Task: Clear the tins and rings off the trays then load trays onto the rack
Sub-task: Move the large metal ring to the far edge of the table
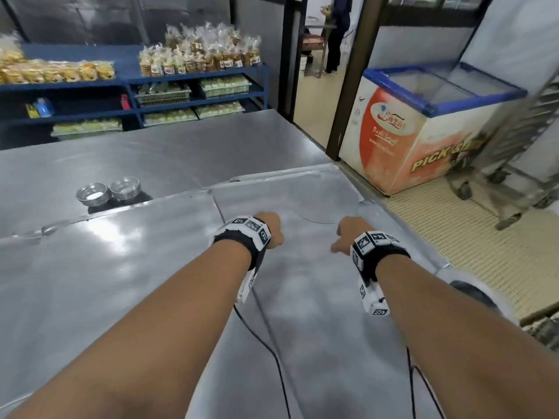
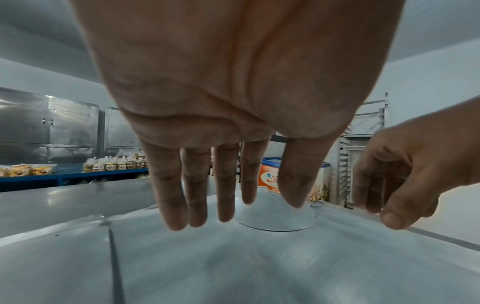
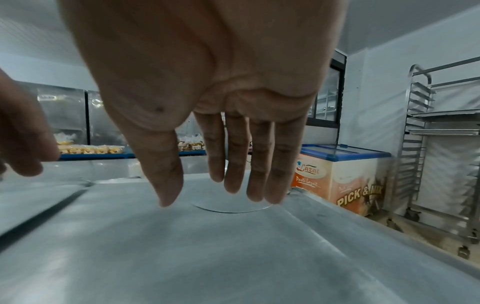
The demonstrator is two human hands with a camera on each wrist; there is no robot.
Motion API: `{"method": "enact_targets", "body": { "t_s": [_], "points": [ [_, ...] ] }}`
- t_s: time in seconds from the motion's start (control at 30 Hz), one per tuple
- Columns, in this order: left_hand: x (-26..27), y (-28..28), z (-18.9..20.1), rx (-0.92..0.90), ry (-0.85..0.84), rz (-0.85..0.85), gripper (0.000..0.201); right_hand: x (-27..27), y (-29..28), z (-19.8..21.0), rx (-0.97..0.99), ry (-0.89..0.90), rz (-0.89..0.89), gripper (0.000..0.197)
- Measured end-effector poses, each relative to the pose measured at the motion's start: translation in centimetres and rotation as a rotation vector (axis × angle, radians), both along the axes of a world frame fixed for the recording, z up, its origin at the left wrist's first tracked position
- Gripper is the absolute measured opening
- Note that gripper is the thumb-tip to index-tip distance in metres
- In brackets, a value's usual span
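Note:
Two flat metal trays lie side by side on the steel table, the left tray (image 1: 106, 267) and the right tray (image 1: 305, 313). A low round metal ring (image 2: 275, 221) (image 3: 233, 206) rests on the right tray near its far end; in the head view only a thin arc of it (image 1: 317, 221) shows. My left hand (image 1: 273, 229) (image 2: 233, 214) hangs over the tray just left of the ring, fingers straight and holding nothing. On the ring's other side my right hand (image 1: 348, 234) (image 3: 215, 197) hovers just above it, fingers also straight and empty. Two stacks of shiny tins (image 1: 92, 193) (image 1: 125, 187) stand on the table beyond the left tray.
A tall wheeled tray rack (image 1: 532, 131) (image 3: 441, 144) stands on the right past a chest freezer (image 1: 423, 125). Blue shelves (image 1: 193, 95) with bagged goods line the back wall. A person (image 1: 335, 34) stands in the doorway. A tiled floor lies right of the table.

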State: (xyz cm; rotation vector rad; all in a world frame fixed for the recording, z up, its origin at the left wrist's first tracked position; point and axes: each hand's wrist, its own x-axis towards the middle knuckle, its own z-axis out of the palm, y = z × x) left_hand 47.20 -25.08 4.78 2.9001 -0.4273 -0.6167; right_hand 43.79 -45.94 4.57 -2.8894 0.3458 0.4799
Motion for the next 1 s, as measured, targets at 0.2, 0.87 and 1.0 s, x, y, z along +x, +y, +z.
{"method": "enact_targets", "body": {
  "t_s": [0.2, 0.87, 1.0],
  "points": [
    [9.6, -6.5, -3.6, -0.032, 0.078, 0.14, 0.047, 10.1, -7.5, -2.9, -0.078, 0.046, 0.021, 0.051],
    [22.6, -14.0, -12.0, 0.117, 0.011, 0.406, 0.115, 27.0, -14.5, -9.5, 0.111, 0.095, -0.126, 0.104],
    [22.5, -14.2, -12.0, 0.073, 0.014, 0.479, 0.121, 26.9, -14.0, -8.7, 0.06, 0.091, -0.154, 0.131]
  ]
}}
